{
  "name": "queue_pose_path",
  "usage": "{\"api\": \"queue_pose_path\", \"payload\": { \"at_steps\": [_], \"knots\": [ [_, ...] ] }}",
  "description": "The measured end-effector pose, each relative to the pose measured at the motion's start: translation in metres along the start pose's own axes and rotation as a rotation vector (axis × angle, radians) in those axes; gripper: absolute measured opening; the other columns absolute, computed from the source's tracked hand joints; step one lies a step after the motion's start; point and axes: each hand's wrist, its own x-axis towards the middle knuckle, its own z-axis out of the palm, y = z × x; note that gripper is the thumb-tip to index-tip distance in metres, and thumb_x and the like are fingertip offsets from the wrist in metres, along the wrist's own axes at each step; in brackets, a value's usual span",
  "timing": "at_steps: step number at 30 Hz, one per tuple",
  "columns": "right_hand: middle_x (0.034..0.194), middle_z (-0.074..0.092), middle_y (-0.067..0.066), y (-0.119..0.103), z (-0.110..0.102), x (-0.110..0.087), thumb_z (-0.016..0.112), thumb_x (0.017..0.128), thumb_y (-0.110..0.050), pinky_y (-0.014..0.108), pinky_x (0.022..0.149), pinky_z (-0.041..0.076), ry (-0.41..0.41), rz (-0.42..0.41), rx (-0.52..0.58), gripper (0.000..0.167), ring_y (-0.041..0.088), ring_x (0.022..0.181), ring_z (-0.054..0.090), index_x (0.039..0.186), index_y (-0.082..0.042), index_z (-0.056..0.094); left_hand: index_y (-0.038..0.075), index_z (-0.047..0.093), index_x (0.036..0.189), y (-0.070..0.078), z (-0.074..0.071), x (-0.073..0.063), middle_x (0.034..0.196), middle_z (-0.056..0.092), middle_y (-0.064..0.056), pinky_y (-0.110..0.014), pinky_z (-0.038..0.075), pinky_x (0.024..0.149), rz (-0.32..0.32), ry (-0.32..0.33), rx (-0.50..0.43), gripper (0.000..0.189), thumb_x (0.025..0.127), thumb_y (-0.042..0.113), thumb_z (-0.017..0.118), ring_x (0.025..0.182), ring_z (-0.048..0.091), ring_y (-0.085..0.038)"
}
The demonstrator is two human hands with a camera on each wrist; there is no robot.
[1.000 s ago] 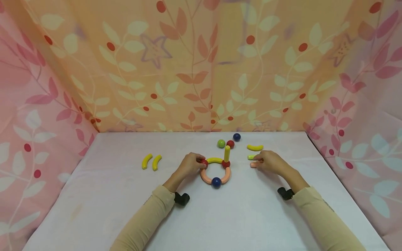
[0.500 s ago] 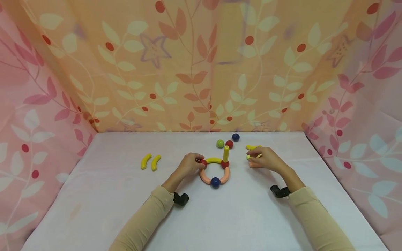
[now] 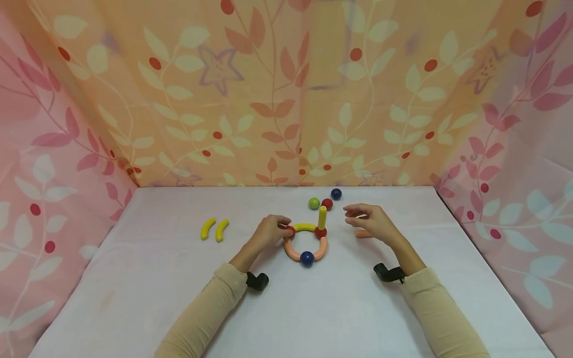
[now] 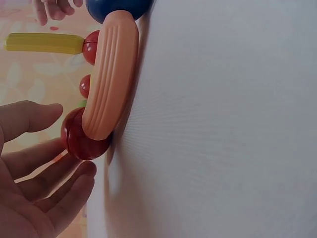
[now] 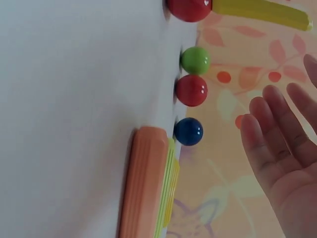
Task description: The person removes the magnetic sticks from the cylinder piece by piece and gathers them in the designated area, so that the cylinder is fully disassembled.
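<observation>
A ring of building pieces lies on the table: a red ball [image 3: 290, 231] at its left, a yellow curved stick [image 3: 305, 227] at the back, another red ball [image 3: 321, 232] and a blue ball [image 3: 307, 258], joined by salmon curved sticks [image 4: 111, 74]. From the right red ball a yellow straight stick [image 3: 322, 218] stands upright. My left hand [image 3: 269, 231] holds the left red ball loosely between thumb and fingers. Nothing is in my right hand [image 3: 371, 221], raised with fingers apart above a salmon stick [image 5: 144, 183], a light green stick [image 5: 167, 191] and a yellow piece [image 5: 173, 193].
Behind the ring lie a loose green ball [image 3: 314, 203], a red ball [image 3: 327, 204] and a blue ball [image 3: 336, 194]. Two yellow curved sticks [image 3: 208, 228] lie left of my left hand. Patterned curtains [image 3: 286, 89] enclose the white table's [image 3: 313, 313] back and sides.
My right hand has lifted from the sticks at the right and moved a little left, its fingers spreading. My left hand has stayed at the red ball; the ring has not moved.
</observation>
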Motion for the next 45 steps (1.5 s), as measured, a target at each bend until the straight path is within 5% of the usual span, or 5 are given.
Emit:
{"api": "queue_pose_path", "payload": {
  "at_steps": [4, 12, 16, 21, 45],
  "knots": [
    [0.122, 0.066, 0.019, 0.000, 0.005, 0.001, 0.069, 0.091, -0.024, 0.021, 0.087, 0.054, 0.021, -0.005, 0.081, 0.044, 0.027, 0.107, 0.064, 0.129, -0.004, 0.061, 0.008, 0.065, 0.126, 0.003, -0.002, 0.001, 0.122, 0.067, -0.010, -0.041, 0.051, 0.098, 0.039, 0.026, -0.004, 0.040, 0.087, 0.018, 0.072, 0.113, 0.061, -0.026],
    [0.126, 0.062, 0.024, -0.003, 0.019, 0.003, 0.070, 0.090, -0.028, 0.051, 0.088, 0.055, 0.034, 0.009, 0.196, 0.049, 0.034, 0.109, 0.064, 0.131, -0.003, 0.059, 0.010, 0.060, 0.132, 0.012, 0.004, 0.003, 0.134, 0.059, -0.017, -0.047, 0.046, 0.103, 0.175, 0.018, 0.013, 0.049, 0.086, 0.020, 0.073, 0.108, 0.062, -0.034],
    [0.125, 0.064, 0.022, -0.007, 0.026, 0.004, 0.071, 0.090, -0.024, 0.037, 0.091, 0.055, 0.044, -0.015, 0.217, 0.049, 0.024, 0.107, 0.067, 0.131, -0.001, 0.058, 0.011, 0.058, 0.135, 0.019, 0.010, 0.004, 0.139, 0.055, -0.015, -0.043, 0.052, 0.095, 0.177, -0.031, 0.025, 0.053, 0.086, 0.022, 0.074, 0.096, 0.065, -0.032],
    [0.128, 0.062, 0.023, -0.011, 0.033, 0.007, 0.071, 0.089, -0.018, 0.020, 0.088, 0.054, 0.042, -0.061, 0.277, 0.045, 0.018, 0.107, 0.066, 0.129, 0.000, 0.060, 0.011, 0.057, 0.136, 0.026, 0.018, 0.010, 0.141, 0.055, -0.011, -0.046, 0.048, 0.103, 0.205, -0.062, 0.068, 0.053, 0.087, 0.023, 0.074, 0.123, 0.055, -0.030],
    [0.125, 0.063, 0.023, -0.011, 0.059, 0.020, 0.067, 0.093, -0.017, 0.017, 0.088, 0.052, 0.049, -0.061, 0.335, 0.038, 0.009, 0.102, 0.064, 0.126, 0.001, 0.062, 0.012, 0.066, 0.125, 0.040, 0.038, 0.029, 0.126, 0.066, -0.004, -0.037, 0.050, 0.096, 0.187, -0.199, 0.248, 0.042, 0.088, 0.029, 0.073, 0.109, 0.060, -0.019]
  ]
}}
